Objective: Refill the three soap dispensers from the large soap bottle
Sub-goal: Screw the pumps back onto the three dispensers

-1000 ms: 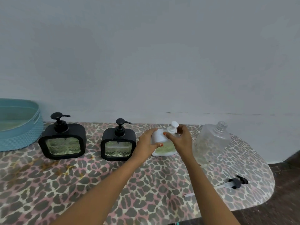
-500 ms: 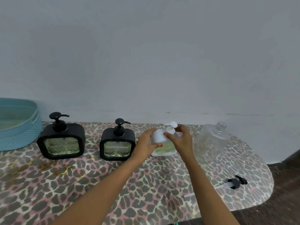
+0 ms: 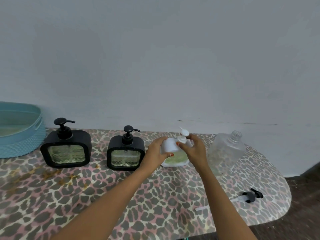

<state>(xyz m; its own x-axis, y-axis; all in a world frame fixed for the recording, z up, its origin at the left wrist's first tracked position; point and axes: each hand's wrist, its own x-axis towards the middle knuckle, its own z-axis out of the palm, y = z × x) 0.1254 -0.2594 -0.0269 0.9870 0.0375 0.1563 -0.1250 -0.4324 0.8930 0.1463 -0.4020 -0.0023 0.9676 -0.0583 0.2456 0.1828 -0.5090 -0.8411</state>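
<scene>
A white soap dispenser [image 3: 174, 158] with green soap stands on the leopard-print table [image 3: 121, 196]. My left hand [image 3: 156, 151] grips its left side. My right hand [image 3: 194, 149] pinches its white pump [image 3: 183, 135] at the collar. Two black dispensers stand to the left: a larger one [image 3: 66, 148] and a smaller one [image 3: 125, 150], both with pumps on. To the right the large clear soap bottle [image 3: 226, 151] stands without a cap, nearly empty. Its black pump [image 3: 251, 196] lies on the table near the right edge.
A teal woven basket [image 3: 19, 134] sits at the far left against the wall. The table's rounded right end [image 3: 284, 201] drops to a dark floor. Brownish stains mark the cloth at front left.
The white pump head has turned, its spout now pointing away to the left. My hands stay on the white dispenser.
</scene>
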